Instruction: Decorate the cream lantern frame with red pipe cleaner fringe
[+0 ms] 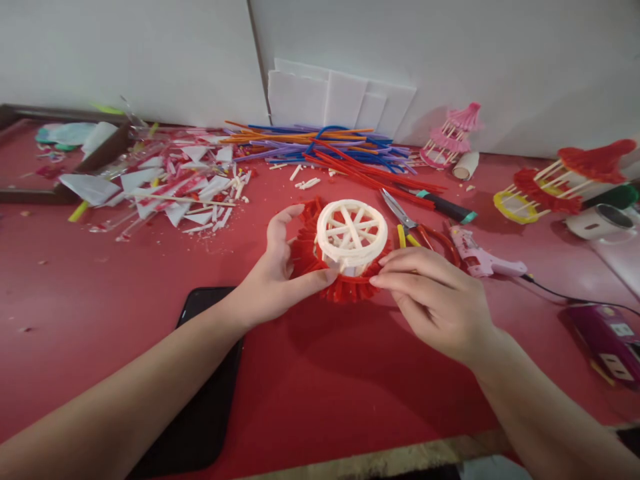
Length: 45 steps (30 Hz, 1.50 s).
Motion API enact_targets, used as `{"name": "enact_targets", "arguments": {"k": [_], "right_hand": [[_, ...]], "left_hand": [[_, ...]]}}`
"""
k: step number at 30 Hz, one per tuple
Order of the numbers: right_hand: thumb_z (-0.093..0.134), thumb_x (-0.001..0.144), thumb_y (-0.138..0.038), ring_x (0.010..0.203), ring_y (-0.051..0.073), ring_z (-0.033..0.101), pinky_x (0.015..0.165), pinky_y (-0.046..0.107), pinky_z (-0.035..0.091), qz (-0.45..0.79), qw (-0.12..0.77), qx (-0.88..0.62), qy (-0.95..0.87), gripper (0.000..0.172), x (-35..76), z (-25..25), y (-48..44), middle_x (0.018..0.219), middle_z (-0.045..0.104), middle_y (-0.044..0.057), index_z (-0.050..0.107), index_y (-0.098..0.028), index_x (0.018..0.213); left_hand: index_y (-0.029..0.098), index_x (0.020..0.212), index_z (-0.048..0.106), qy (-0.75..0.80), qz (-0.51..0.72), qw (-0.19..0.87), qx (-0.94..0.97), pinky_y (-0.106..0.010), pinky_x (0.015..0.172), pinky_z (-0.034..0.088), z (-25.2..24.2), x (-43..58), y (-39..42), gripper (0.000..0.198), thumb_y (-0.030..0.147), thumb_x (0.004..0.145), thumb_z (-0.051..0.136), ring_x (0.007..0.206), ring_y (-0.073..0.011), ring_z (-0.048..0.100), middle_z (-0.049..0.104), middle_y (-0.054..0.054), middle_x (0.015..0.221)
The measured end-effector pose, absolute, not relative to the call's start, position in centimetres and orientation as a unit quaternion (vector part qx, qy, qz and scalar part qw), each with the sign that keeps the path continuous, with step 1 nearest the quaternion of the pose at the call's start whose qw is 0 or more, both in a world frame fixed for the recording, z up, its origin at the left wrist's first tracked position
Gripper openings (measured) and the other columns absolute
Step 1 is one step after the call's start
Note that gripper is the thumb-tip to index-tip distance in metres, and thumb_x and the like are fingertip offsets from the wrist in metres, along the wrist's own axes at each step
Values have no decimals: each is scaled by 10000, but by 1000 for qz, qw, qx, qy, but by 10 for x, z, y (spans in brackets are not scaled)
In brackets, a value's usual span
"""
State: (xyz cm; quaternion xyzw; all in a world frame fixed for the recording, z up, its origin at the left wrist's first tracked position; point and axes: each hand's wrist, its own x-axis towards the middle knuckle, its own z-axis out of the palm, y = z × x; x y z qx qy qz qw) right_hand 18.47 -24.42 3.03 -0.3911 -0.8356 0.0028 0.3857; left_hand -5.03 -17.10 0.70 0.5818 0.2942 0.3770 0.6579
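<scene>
Head view: both hands meet over a round craft piece (350,250) held just above the red table (100,280), near its middle. The piece is a white ring with crossed spokes seated on a red fringed skirt. The left hand (277,273) cups the piece from its left side, thumb curled round the far rim and fingers closed under the near edge, seemingly to keep it level and steady. The right hand (435,300) pinches the red fringe at the near right edge, fingertips pressed together on it, apparently to fix or shape that spot. A pink glue gun (483,257) and scissors (400,213) lie just right of the piece, within easy reach. A pile of coloured pipe cleaners (325,147) sits behind, paper scraps (170,187) to the left, finished models (560,180) far right, a dark phone (205,400) under the left forearm
</scene>
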Motion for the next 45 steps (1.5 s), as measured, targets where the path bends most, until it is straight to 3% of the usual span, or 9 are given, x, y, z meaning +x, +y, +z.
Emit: {"name": "enact_targets", "arguments": {"k": [9,16,21,29,33,37,39,42,45], "right_hand": [[536,916,-1,962,193,727,866,367,625,4,387,-394,-834,323,187,30,-243,960,725,66,737,-212,1055],[544,899,5,958,204,717,884,396,620,-16,389,-399,-830,352,184,28,-241,952,722,56,745,-229,1069],[582,864,24,1043,249,685,934,458,594,-35,401,-406,-821,328,183,26,-239,921,719,58,737,-217,1024],[578,872,-6,987,228,716,876,423,611,-30,395,-407,-823,314,181,27,-240,936,716,54,724,-234,1032],[578,883,-17,948,217,695,862,429,604,-20,390,-409,-825,306,178,28,-242,939,709,51,715,-240,1044],[584,895,-32,981,230,665,879,442,594,-16,383,-414,-826,261,172,30,-247,966,715,78,712,-196,1053],[599,896,-39,986,235,656,890,445,591,-20,379,-415,-827,224,168,30,-249,964,720,91,714,-168,1040],[610,898,-46,964,226,650,892,446,590,-22,378,-412,-829,203,166,31,-251,949,720,87,709,-162,1031],[604,901,-46,943,215,643,862,433,592,-9,380,-406,-831,218,169,31,-249,941,713,74,707,-183,1036]], "left_hand": [[334,1347,240,286,377,662,581,-462,1044,587,9,-49,-174,785,245,811,807,1252,-290,647,598,-93,1367],[337,1357,231,303,422,576,631,-536,1118,517,4,-45,-181,1009,257,645,941,1311,-331,577,517,-105,1374],[325,1347,239,291,418,551,661,-514,1136,498,3,-44,-181,907,249,716,887,1282,-292,583,515,-95,1372],[309,1406,248,307,440,390,748,-574,1214,344,-2,-48,-179,861,373,776,831,1465,-343,313,275,-131,1496],[267,1329,439,257,476,103,835,-507,1103,408,6,-54,-186,905,515,615,936,1277,-331,433,447,-113,1324],[255,1091,642,184,432,-80,879,-407,838,417,17,-61,-190,455,451,751,873,928,-240,574,681,-36,1027],[308,1092,688,178,403,-65,895,-399,832,402,21,-65,-188,311,316,814,828,898,-235,594,725,5,949],[453,1156,687,202,375,43,904,-419,917,420,24,-71,-182,380,235,855,768,858,-218,625,738,52,944],[450,1165,689,199,356,46,912,-445,946,450,23,-75,-176,363,242,872,740,874,-230,650,745,41,948]]}}
